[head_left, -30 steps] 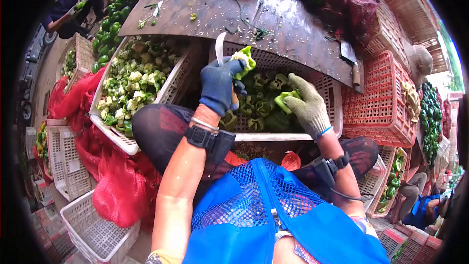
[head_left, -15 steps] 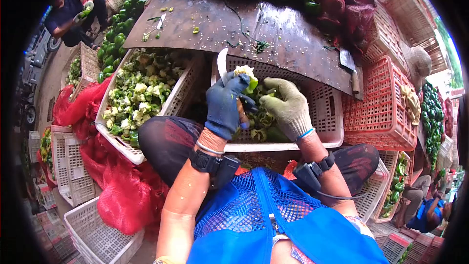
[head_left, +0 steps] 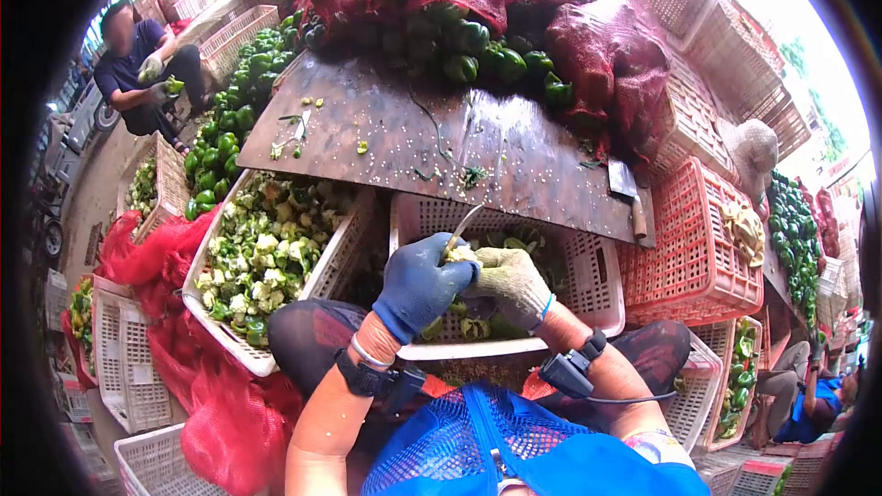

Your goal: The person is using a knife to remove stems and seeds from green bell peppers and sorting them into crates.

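My left hand [head_left: 424, 280], in a blue glove, is closed around a curved knife [head_left: 462, 227], its thin blade pointing up. A pale green pepper piece [head_left: 459, 255] shows between my hands. My right hand [head_left: 512, 283], in a light knit glove, is closed with curled fingers against the left; what it grips is hidden. Both hands are above a white crate [head_left: 602, 298] with green pepper pieces [head_left: 475, 328] inside. Left of it, another crate [head_left: 195, 298] holds many pale pepper cores [head_left: 266, 262].
A seed-strewn board [head_left: 386, 133] spans behind the crates, with a cleaver [head_left: 625, 188] at its right end. Green peppers [head_left: 505, 62] and red mesh sacks [head_left: 611, 55] lie beyond. A red crate [head_left: 684, 257] stands right. Another person [head_left: 142, 73] sits at far left.
My hands have come together and moved slightly lower. The blade has turned nearly edge-on. The pepper piece is now mostly covered. The view has tilted upward.
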Demonstrator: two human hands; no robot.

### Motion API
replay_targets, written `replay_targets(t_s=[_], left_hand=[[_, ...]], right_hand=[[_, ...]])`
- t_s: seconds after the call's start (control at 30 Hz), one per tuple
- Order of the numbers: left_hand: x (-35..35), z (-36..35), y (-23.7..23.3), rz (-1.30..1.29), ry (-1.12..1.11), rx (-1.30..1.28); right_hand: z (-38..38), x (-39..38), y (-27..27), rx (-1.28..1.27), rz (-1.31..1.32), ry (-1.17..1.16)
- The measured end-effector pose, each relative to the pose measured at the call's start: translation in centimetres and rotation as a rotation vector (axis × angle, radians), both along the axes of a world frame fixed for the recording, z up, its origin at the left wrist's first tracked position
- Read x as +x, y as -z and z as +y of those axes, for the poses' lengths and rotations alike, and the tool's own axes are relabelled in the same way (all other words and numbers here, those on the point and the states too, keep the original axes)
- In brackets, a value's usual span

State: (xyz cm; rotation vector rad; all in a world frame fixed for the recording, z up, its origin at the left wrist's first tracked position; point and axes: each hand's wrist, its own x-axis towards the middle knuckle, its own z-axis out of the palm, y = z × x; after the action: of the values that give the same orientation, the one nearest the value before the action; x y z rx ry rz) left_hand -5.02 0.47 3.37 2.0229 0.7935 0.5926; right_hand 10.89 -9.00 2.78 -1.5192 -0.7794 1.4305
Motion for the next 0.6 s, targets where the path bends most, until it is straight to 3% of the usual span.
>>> replay_targets(t_s=[0.07, 0.1, 0.17, 0.23, 0.3, 0.37, 0.5, 0.57, 0.6], left_hand=[[-0.1, 0.4, 0.2, -0.008, -0.109, 0.299], [-0.3, 1.2, 0.0, 0.054, -0.154, 0.366], [-2.1, 4.1, -0.6, 0.178, -0.250, 0.491], [-5.9, 9.0, -0.3, 0.084, -0.404, 0.425], [-10.1, 13.1, 0.1, 0.116, -0.708, 0.233], [-7.7, 11.5, -4.9, -0.491, -0.795, -0.013], [-1.9, 10.3, -2.8, -0.652, -0.507, -0.480], [0.1, 10.4, 0.8, -0.472, -0.417, -0.655], [1.3, 10.4, 0.1, -0.392, -0.359, -0.730]], right_hand=[[1.1, -0.8, -0.3, -0.051, 0.045, 0.027], [1.8, -1.3, 1.0, 0.092, -0.011, 0.028], [2.7, -1.1, -0.1, -0.037, -0.141, -0.137], [3.7, 2.3, -0.6, 0.096, -0.651, -0.429], [5.0, 7.0, 1.2, 0.234, -1.055, -0.303], [8.6, 12.1, 0.3, 0.106, -1.043, -0.070], [19.0, 23.0, 5.0, 0.322, -1.321, 0.299], [24.3, 26.0, 4.4, 0.406, -1.439, 0.302], [26.7, 25.5, 1.6, 0.277, -1.389, 0.238]])
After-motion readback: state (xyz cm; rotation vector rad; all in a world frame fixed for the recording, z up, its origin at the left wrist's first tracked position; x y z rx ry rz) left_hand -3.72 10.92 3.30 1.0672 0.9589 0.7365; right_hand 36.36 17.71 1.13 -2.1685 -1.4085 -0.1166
